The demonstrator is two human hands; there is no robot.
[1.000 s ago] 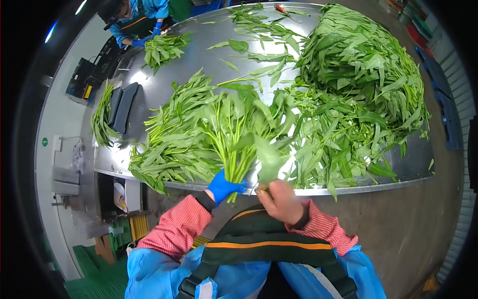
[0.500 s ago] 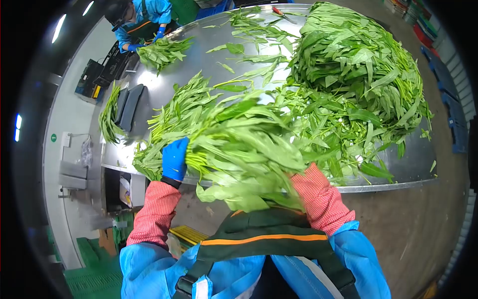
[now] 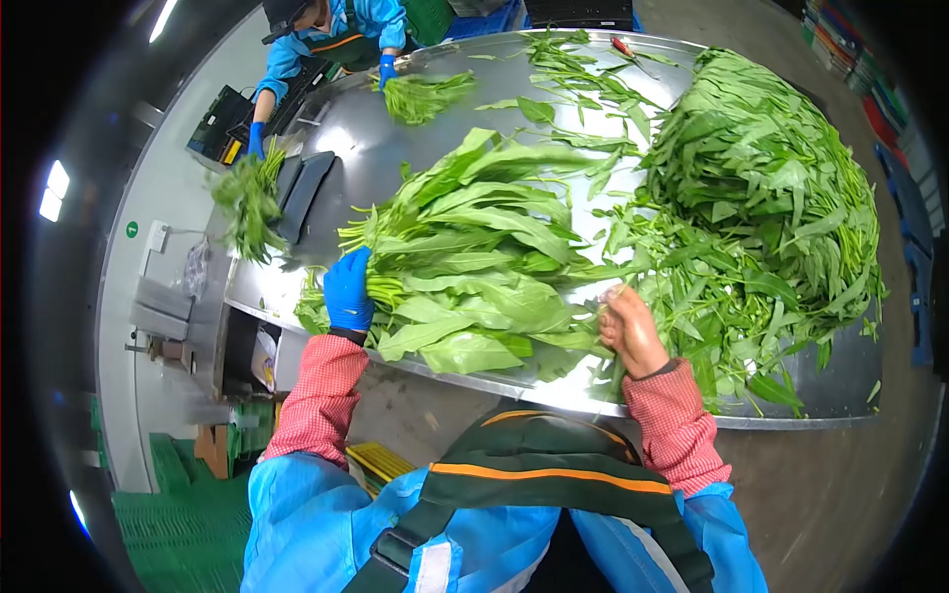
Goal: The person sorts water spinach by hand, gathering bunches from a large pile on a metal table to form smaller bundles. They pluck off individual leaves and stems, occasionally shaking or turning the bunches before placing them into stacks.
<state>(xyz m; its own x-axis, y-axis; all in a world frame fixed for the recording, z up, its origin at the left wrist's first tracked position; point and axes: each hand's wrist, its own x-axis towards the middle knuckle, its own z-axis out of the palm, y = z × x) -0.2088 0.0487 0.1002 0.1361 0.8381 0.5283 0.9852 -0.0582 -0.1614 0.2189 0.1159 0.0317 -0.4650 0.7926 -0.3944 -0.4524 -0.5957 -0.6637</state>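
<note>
My left hand (image 3: 347, 291), in a blue glove, grips the stem end of a bunch of leafy water spinach (image 3: 474, 247) at the near side of the table. The leaves fan out to the right, over the metal top. My bare right hand (image 3: 633, 331) is closed near the leaf tips, its fingers curled together. Whether a leaf is pinched in them I cannot make out. Loose leaves and stems (image 3: 692, 287) lie just beyond that hand.
A large heap of greens (image 3: 771, 168) covers the right of the metal table (image 3: 830, 395). A red-handled knife (image 3: 625, 49) lies at the far edge. Across the table, a co-worker (image 3: 341, 25) handles bunches beside a dark tray (image 3: 304, 198). Green crates (image 3: 178, 534) stand on the floor at left.
The bunch has come down and away from me onto the table. My right hand, formerly hidden by leaves, now shows at their tips. The co-worker's hand has reached the bunch by the dark tray.
</note>
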